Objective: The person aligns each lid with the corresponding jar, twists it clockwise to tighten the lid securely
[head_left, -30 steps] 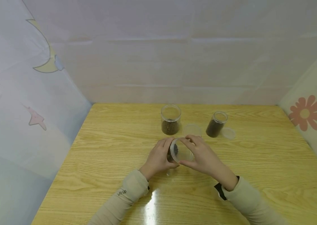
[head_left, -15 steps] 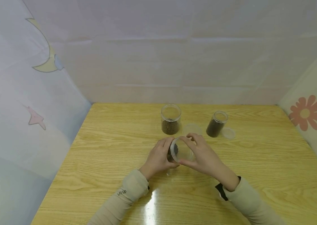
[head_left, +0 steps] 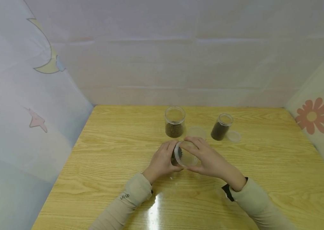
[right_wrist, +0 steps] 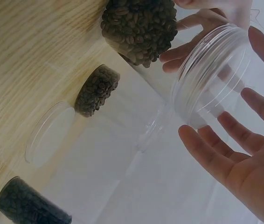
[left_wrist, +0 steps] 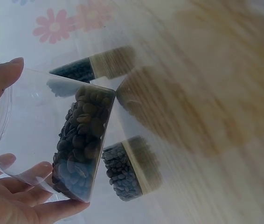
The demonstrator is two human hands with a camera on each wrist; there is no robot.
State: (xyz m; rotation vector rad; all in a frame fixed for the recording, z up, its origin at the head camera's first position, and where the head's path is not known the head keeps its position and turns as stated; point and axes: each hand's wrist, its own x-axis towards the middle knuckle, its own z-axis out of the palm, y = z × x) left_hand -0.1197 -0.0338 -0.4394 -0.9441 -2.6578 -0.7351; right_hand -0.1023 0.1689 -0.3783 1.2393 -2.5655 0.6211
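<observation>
My left hand (head_left: 162, 159) grips a clear jar (left_wrist: 83, 140) around its side, above the table. Tilted over, the jar has its mouth toward my right hand (head_left: 207, 159), and dark brown beans are gathered at its bottom end. The fingers and thumb of the right hand curve around a clear lid (right_wrist: 230, 79) at the jar's ridged mouth. In the head view, the right hand covers part of the lid. Behind the hands, a wide jar (head_left: 174, 123) partly filled with dark beans stands uncovered. A narrower uncovered jar (head_left: 220, 127) with darker contents is to its right.
One clear loose lid (head_left: 197, 132) lies on the table beside the wide jar, just beyond my right hand. A smaller lid (head_left: 233, 136) lies beside the narrow jar. The wooden table (head_left: 107, 143) meets a cloth backdrop (head_left: 162, 70) behind and on both sides.
The fingers of my right hand have shifted around the lid, and its wrist has moved slightly right. The left hand and jar stay in place.
</observation>
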